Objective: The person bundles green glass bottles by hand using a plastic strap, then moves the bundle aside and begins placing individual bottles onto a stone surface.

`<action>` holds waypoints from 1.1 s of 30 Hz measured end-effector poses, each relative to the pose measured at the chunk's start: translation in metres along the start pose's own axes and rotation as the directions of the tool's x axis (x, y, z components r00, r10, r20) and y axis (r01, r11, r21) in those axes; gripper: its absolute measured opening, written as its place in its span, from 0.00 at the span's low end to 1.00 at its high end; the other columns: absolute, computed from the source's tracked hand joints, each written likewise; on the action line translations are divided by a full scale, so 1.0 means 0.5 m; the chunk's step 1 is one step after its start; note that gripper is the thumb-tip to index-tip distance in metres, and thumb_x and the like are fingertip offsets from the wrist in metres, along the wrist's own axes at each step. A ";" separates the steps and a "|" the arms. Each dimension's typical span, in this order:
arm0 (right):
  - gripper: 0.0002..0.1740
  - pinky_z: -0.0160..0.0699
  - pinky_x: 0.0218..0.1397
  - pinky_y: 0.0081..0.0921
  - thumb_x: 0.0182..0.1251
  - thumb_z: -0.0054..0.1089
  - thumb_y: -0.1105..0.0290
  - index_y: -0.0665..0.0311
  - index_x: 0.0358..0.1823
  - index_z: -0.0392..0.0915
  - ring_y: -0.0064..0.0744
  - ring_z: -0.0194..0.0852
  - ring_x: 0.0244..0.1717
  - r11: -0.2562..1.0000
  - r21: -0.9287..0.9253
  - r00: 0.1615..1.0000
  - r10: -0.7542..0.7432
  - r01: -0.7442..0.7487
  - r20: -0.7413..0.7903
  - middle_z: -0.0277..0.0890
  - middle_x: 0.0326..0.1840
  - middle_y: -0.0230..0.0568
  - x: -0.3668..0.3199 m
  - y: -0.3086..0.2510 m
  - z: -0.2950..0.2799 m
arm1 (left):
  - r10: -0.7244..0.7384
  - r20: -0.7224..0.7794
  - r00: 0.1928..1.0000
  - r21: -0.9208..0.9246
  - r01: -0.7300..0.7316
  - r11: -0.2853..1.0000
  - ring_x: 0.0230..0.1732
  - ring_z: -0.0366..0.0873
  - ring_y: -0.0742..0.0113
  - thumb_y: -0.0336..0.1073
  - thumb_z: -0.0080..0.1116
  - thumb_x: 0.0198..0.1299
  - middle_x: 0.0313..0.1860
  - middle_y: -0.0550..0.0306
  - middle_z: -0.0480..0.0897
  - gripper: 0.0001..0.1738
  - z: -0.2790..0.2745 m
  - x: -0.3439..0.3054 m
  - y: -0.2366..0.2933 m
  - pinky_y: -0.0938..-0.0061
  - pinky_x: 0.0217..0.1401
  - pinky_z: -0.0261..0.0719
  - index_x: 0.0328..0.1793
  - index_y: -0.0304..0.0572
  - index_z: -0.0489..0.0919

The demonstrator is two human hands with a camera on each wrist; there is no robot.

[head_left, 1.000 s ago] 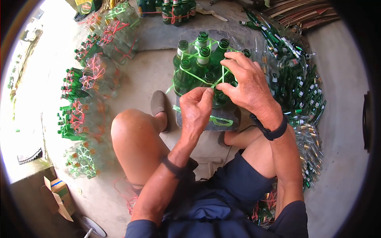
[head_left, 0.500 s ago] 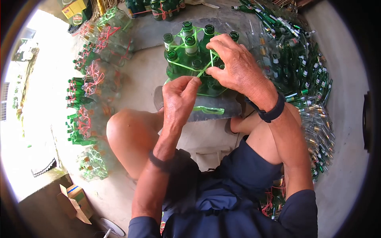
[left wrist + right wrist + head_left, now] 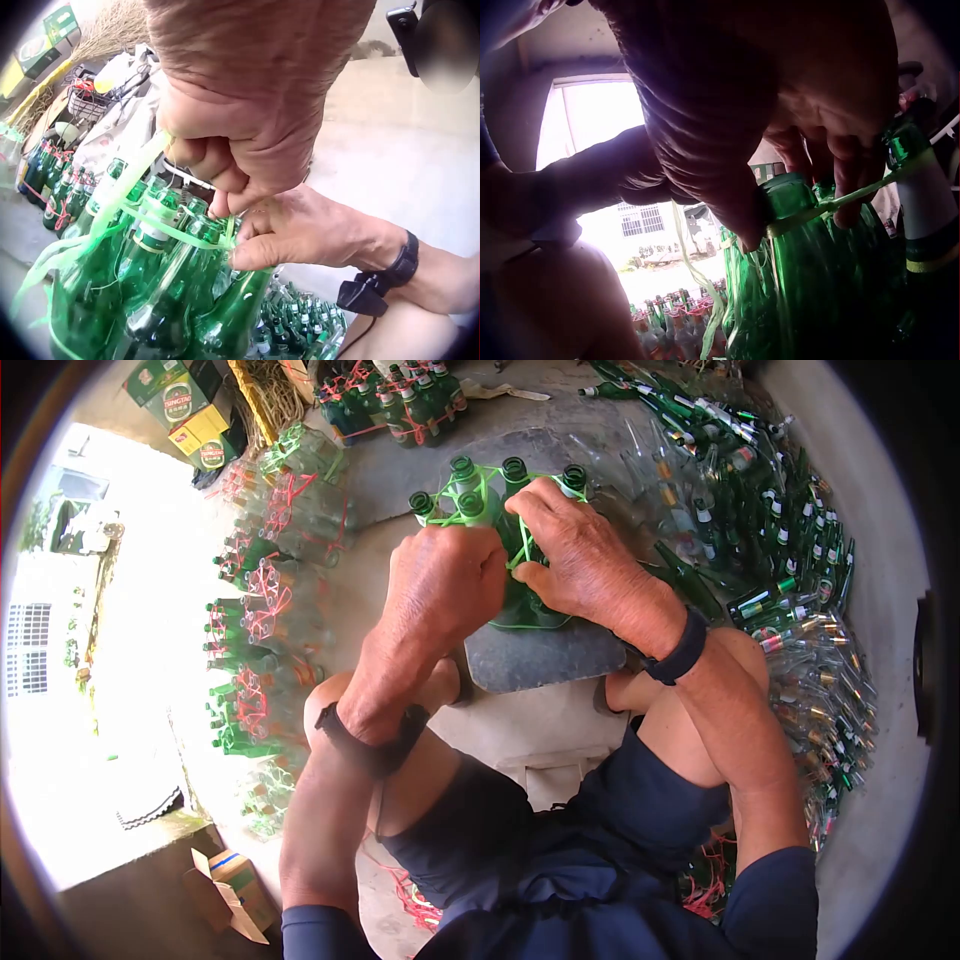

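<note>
Several green glass bottles (image 3: 461,472) stand bunched together on a dark slab (image 3: 545,658), bound near their necks by light green plastic strapping (image 3: 172,231). My left hand (image 3: 440,585) is curled in a fist over the near left bottles, gripping the strap, whose loose end hangs from it in the left wrist view. On the right of the bunch, my right hand (image 3: 590,560) pinches the strap at a bottle neck with thumb and fingers, also seen in the right wrist view, where the thumb lies against a bottle neck (image 3: 789,196). The left fist hides some bottle tops.
Bundles of bottles tied with red strap (image 3: 262,600) line the left side. Loose green and clear bottles (image 3: 790,550) lie heaped at the right. More bundled bottles (image 3: 400,405) stand at the back, cartons (image 3: 185,405) at the far left, and an open box (image 3: 240,890) at the lower left.
My left hand has risen from the near side of the bunch to above the bottles, its fist turned knuckles up. My right hand stays at the strap. The head view has shifted.
</note>
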State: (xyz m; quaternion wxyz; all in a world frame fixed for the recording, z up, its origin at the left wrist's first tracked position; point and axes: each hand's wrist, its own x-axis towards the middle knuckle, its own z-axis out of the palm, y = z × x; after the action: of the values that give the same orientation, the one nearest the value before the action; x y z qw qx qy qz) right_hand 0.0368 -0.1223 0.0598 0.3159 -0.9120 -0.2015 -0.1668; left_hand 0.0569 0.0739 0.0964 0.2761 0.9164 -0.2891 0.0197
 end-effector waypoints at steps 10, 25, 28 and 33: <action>0.19 0.83 0.53 0.53 0.53 0.68 0.81 0.70 0.46 0.72 0.61 0.81 0.50 0.998 -0.048 0.999 -0.044 0.042 -0.024 0.74 0.50 0.54 -0.001 -0.003 0.002 | -0.032 0.250 0.968 0.041 0.022 0.999 0.36 0.88 0.37 0.37 0.66 0.57 0.31 0.39 0.87 0.09 -0.004 0.111 -0.058 0.49 0.44 0.86 0.36 0.41 0.91; 0.18 0.85 0.53 0.54 0.55 0.66 0.79 0.69 0.48 0.73 0.63 0.83 0.51 0.999 -0.017 0.999 -0.030 0.029 -0.021 0.76 0.51 0.55 -0.004 0.006 -0.001 | -0.166 0.173 0.971 0.295 0.110 0.949 0.41 0.90 0.39 0.40 0.69 0.61 0.35 0.42 0.89 0.09 0.003 0.072 -0.061 0.51 0.47 0.87 0.41 0.47 0.94; 0.19 0.84 0.53 0.54 0.55 0.67 0.78 0.69 0.48 0.73 0.63 0.83 0.51 0.999 -0.024 0.998 -0.049 0.049 -0.029 0.76 0.51 0.54 -0.004 0.008 -0.001 | -0.227 0.072 0.971 0.296 0.196 0.935 0.41 0.89 0.37 0.40 0.67 0.61 0.34 0.40 0.89 0.10 0.009 0.041 -0.058 0.49 0.47 0.87 0.41 0.48 0.94; 0.19 0.84 0.54 0.53 0.55 0.67 0.78 0.68 0.48 0.73 0.63 0.83 0.51 0.996 -0.035 0.997 -0.080 0.079 -0.025 0.76 0.51 0.54 -0.006 0.014 -0.001 | -0.349 -0.079 0.934 0.128 0.357 0.925 0.39 0.89 0.35 0.39 0.64 0.62 0.32 0.39 0.89 0.11 0.049 -0.014 -0.054 0.47 0.46 0.87 0.35 0.43 0.92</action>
State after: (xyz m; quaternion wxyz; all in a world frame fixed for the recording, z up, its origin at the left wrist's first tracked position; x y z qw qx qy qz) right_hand 0.0375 -0.1284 0.0557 0.2961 -0.9063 -0.2304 -0.1945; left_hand 0.0626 0.0833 0.0611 0.2177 0.9697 -0.1099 0.0151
